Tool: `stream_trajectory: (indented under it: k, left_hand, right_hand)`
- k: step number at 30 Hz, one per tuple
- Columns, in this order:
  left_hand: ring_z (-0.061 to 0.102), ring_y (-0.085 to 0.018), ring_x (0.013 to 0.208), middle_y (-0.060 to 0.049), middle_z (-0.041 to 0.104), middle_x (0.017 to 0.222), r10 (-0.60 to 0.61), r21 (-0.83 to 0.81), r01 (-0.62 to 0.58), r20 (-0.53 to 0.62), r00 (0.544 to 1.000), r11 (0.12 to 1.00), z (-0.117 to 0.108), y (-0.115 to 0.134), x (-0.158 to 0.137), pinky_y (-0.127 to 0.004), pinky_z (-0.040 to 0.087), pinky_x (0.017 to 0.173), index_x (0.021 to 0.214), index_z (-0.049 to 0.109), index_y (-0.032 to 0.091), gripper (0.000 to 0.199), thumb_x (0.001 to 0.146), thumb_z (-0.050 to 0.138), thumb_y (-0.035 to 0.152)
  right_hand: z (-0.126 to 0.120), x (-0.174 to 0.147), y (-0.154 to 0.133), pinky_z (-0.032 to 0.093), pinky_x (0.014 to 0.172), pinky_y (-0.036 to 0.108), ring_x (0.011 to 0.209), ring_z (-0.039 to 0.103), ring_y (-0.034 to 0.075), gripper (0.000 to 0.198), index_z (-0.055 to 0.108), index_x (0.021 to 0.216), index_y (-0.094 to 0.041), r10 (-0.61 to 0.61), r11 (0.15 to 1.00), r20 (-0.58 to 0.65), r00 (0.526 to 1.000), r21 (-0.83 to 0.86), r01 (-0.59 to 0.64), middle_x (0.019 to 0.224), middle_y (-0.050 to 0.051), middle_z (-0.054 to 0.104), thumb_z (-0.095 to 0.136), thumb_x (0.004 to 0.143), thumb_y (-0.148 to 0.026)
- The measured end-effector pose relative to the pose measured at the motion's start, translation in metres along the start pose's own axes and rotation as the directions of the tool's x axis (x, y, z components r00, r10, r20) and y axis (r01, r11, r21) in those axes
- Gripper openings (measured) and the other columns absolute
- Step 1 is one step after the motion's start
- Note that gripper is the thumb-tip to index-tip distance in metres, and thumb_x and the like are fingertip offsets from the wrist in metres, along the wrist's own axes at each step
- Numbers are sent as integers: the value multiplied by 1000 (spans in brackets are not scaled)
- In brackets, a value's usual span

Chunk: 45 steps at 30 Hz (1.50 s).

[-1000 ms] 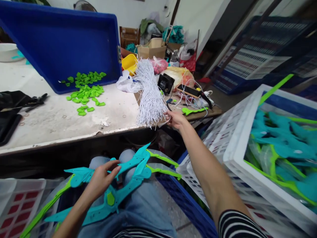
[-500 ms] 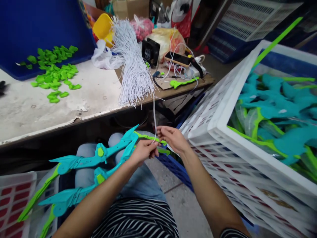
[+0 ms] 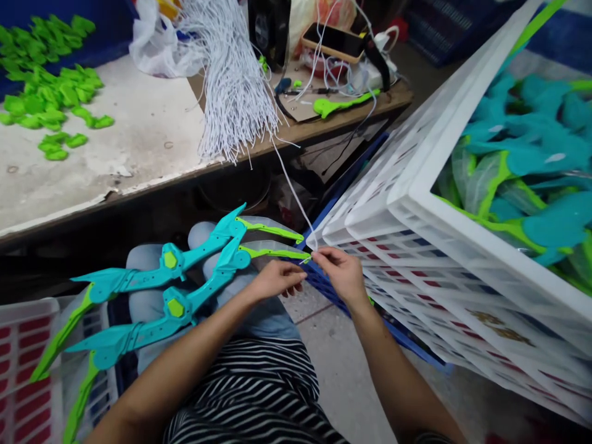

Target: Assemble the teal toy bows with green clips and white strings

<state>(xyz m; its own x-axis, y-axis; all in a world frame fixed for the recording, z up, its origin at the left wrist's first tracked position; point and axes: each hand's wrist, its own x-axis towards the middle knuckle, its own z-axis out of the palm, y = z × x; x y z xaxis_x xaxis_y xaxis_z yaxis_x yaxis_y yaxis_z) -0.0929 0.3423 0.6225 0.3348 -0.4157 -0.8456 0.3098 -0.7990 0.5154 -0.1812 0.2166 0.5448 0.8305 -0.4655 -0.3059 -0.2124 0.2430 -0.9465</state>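
Note:
Two teal toy bows with lime-green limbs, a farther bow [image 3: 139, 277] and a nearer bow [image 3: 134, 327], lie side by side across my lap. My right hand [image 3: 341, 274] pinches a white cord [image 3: 293, 185] at the green limb tip of the nearer bow. A short end of the cord pokes out left of my fingertips. Just below that limb is my left hand [image 3: 276, 279], its fingers loosely curled and apart, with nothing visible in them. The cord runs up to a bundle of white cords [image 3: 235, 86] at the table's edge.
Small green plastic pieces [image 3: 55, 92] are heaped on the worn white tabletop [image 3: 148, 135]. A phone [image 3: 333, 42], wires and a green limb [image 3: 345, 103] lie at the back. To my right, a white crate [image 3: 416, 191] holds several teal bows [image 3: 541, 185].
My right hand has taken hold of the cord and brought it to the nearer bow's limb tip. My left hand has let go of the cord. The view has tilted down.

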Motion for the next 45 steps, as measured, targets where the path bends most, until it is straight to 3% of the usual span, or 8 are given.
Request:
stream_trajectory:
  k: [2, 6, 11, 19, 23, 31, 39, 45]
  left_hand:
    - [54, -8, 51, -1, 62, 64, -130, -167, 116, -77, 988, 979, 6, -12, 5, -18, 41, 49, 87, 63, 10, 10, 84, 54, 14]
    - [57, -8, 53, -2, 63, 66, -297, -402, 217, -146, 944, 890, 14, -27, 19, -18, 45, 53, 98, 61, 8, 18, 86, 48, 6]
    - [58, -9, 52, -2, 63, 65, -305, -505, 210, -112, 946, 837, 17, -27, 34, -19, 46, 54, 104, 61, 8, 22, 89, 46, 5]
    - [59, -9, 50, -7, 67, 68, -283, -562, 220, -27, 959, 798, 18, -27, 49, -20, 47, 54, 75, 61, 7, 26, 91, 42, 6]
    - [60, -9, 52, -9, 68, 69, -269, -591, 227, 18, 963, 774, 18, -28, 52, -21, 48, 55, 72, 62, 7, 28, 92, 42, 6]
    - [59, -8, 49, -2, 62, 56, -250, -538, 199, -22, 968, 819, 20, -28, 54, -19, 49, 57, 73, 62, 8, 19, 88, 50, 4]
    - [56, -7, 44, -1, 64, 60, -255, -435, 198, -76, 964, 878, 14, -34, 35, -17, 45, 48, 68, 54, 11, 24, 90, 46, 7]
    - [50, -7, 42, 1, 59, 54, -192, -245, 151, -152, 970, 958, 10, -20, 9, -18, 38, 43, 62, 49, 16, 26, 87, 45, 9]
  right_hand:
    - [-4, -6, 11, 47, 60, 27, 59, 58, 14, 26, 69, 78, -18, -6, 998, -105, 994, -68, -1, 67, 2, 67, 64, 78, -43]
    - [-2, -14, 28, 47, 61, 27, 62, 60, 15, 21, 69, 76, -19, -164, 965, -161, 973, -230, 124, 72, 3, 69, 61, 82, -38]
    - [5, -14, 38, 48, 61, 26, 65, 63, 15, 14, 68, 77, -20, -339, 907, -167, 926, -320, 274, 75, 2, 70, 60, 85, -29]
    - [8, -15, 44, 52, 67, 29, 70, 64, 17, 14, 67, 80, -21, -365, 889, -157, 918, -350, 294, 77, 3, 70, 57, 87, -29]
    - [8, -16, 46, 52, 68, 30, 70, 64, 17, 13, 66, 81, -22, -384, 881, -131, 914, -349, 320, 77, 3, 69, 57, 88, -27]
    - [9, -13, 61, 54, 71, 34, 93, 62, 22, 15, 64, 92, -22, -359, 873, 4, 933, -352, 338, 98, 8, 66, 57, 87, -33]
    - [11, -16, 69, 54, 75, 34, 77, 61, 18, 56, 40, 138, -24, -366, 861, 22, 930, -372, 347, 99, 5, 67, 60, 86, -33]
    - [4, -21, 67, 56, 79, 36, 81, 64, 19, 64, 33, 144, -23, -347, 855, 39, 937, -397, 334, 102, 7, 68, 60, 86, -35]
